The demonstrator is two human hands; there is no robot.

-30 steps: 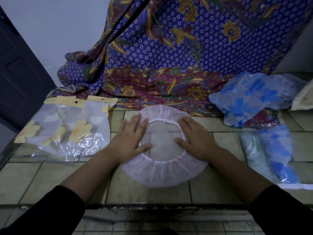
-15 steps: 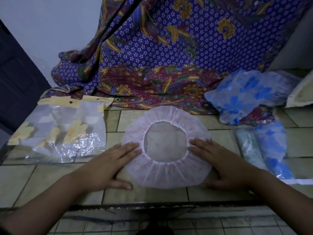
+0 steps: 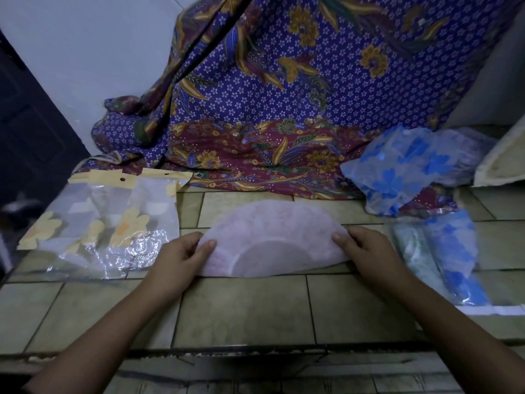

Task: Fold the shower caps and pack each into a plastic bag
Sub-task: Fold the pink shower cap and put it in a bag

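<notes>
Two hands work one cap; everything else lies idle around it.

Patterned cloth (image 3: 298,109), purple and maroon batik, fills 12 o'clock and drapes onto the tiled desk (image 3: 244,311). Plastic bags (image 3: 96,223) with yellow flower print lie flat at 9 o'clock, just beside the left hand. Loose blue-flowered caps (image 3: 397,169) are heaped at 2 o'clock; a packed blue one in its bag (image 3: 451,251) lies at 3 o'clock.

Pink shower cap (image 3: 272,240) sits at centre on the desk, in a half-moon shape: curved edge toward 12, straight edge toward 6. Thin, translucent, finely gathered fabric; the elastic rim shows as a pale arc low in the middle. Light, limp stuff, likely to spring open if let go.

Left hand (image 3: 181,257) pinches the cap's 9 o'clock corner, thumb on top. Right hand (image 3: 366,248) pinches the 3 o'clock corner likewise.

Step in hand, by my reading: first fold, cap in half. Next move should call for bringing one corner across to the other to make a quarter, pressing the air out, holding it flat with one hand while the other fetches a bag from 9 o'clock.
</notes>
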